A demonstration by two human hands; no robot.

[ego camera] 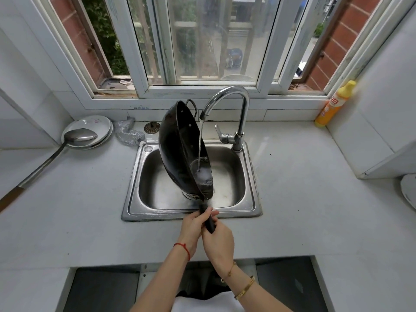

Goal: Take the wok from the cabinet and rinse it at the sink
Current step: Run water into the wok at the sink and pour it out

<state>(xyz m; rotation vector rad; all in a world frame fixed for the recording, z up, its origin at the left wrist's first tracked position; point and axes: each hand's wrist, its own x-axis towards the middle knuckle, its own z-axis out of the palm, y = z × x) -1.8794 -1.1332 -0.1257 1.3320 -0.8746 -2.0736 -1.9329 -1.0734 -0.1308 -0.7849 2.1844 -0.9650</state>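
- Nearest the sink's [252, 212] front rim, left hand [192, 227] and right hand [218, 240] both grip the wok's handle [208, 219].
- Over the sink, the wok [180, 149] tilts steeply.
- Behind the sink, the tap [234, 113] runs water into the wok.
- Far right of the sink stands a yellow bottle [335, 104].

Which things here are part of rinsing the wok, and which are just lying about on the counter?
In the job: wok, tilted steeply over the sink; faucet, running water into it; left hand and right hand, both gripping the handle.

Lying about: ladle resting on the plates; steel scourer; sink strainer; yellow detergent bottle.
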